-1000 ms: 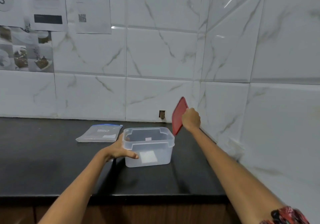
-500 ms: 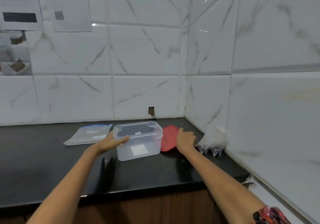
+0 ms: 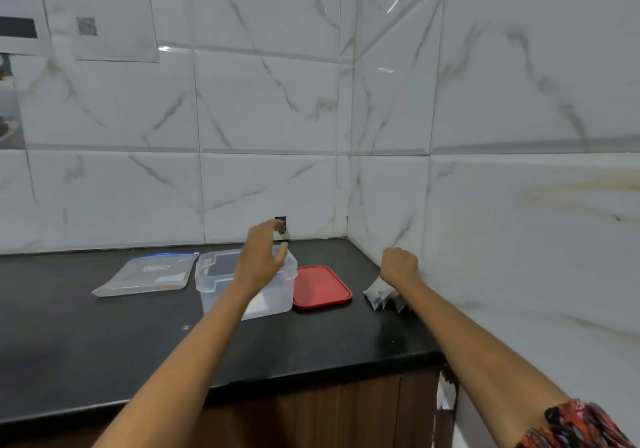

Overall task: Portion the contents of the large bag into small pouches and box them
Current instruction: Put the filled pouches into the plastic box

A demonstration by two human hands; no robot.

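Left hand now off box, fingers spread; right hand gripping pouches

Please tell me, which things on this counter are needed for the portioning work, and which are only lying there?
For the job:
- zip bag, lying flat
- clear box, open
- red lid, flat beside the box
- small pouches by the wall, under the right hand

Just there:
- papers on the wall
- small hole in the tile

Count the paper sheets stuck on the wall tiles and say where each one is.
3 at least. One QR-code sheet at upper left; one sheet with a black bar at the left edge; one food-photo sheet below it, cut off by the frame. More may hang out of view.
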